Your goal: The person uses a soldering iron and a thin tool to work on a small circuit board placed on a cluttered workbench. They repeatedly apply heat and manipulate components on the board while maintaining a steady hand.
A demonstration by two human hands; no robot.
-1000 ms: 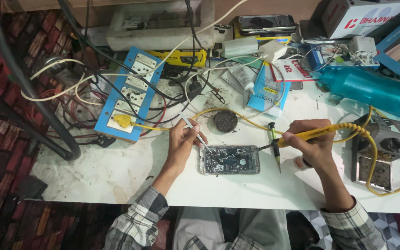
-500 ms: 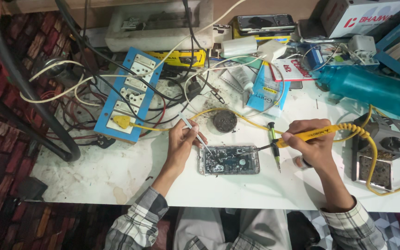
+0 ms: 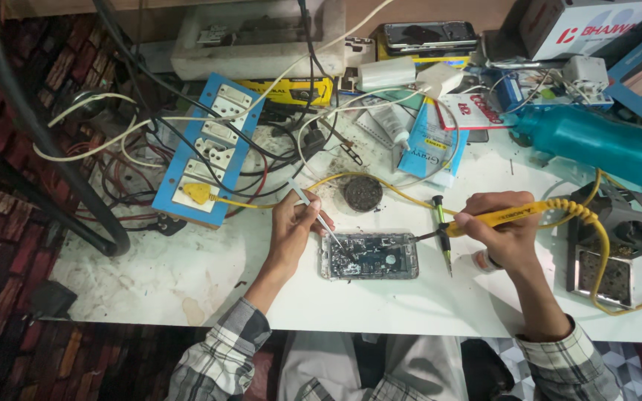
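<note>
My left hand (image 3: 291,226) pinches thin metal tweezers (image 3: 319,217) and my right hand (image 3: 505,234) grips the yellow-handled soldering iron (image 3: 493,217), tips converging on the opened phone's circuit board (image 3: 369,256) lying lengthwise between them.

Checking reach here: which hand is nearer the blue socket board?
Left. The left hand sits just right of the blue socket board, holding tweezers; the right hand is far across, holding the yellow soldering iron.

The soldering iron (image 3: 495,217) tip has moved onto the opened phone (image 3: 370,256).
</note>
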